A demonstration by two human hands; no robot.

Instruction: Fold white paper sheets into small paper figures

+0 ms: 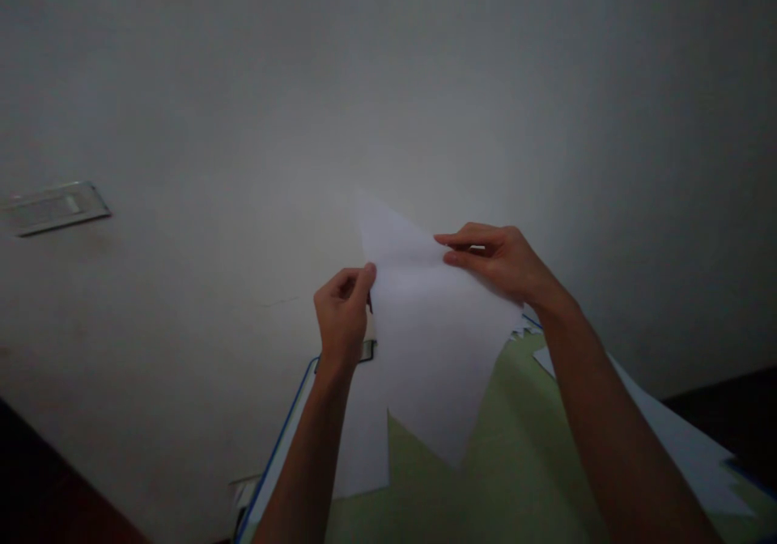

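Note:
A white sheet of paper (434, 342) is held up at a tilt above a green tabletop, one corner pointing up and another down. My left hand (343, 309) pinches its left edge between thumb and fingers. On the upper right edge, my right hand (489, 257) has its thumb and fingertips closed at the paper. Below the left hand, another white sheet (364, 455) lies on the green table (437, 499), partly covered by my left arm and the raised sheet. A small dark-edged object (367, 350) shows behind the raised sheet; its kind is unclear.
More white papers (668, 431) lie at the table's right side, partly behind my right arm. The table has a blue edge (282, 422) and stands against a pale wall (388, 82). A rectangular plate (57, 208) is mounted on the wall at left.

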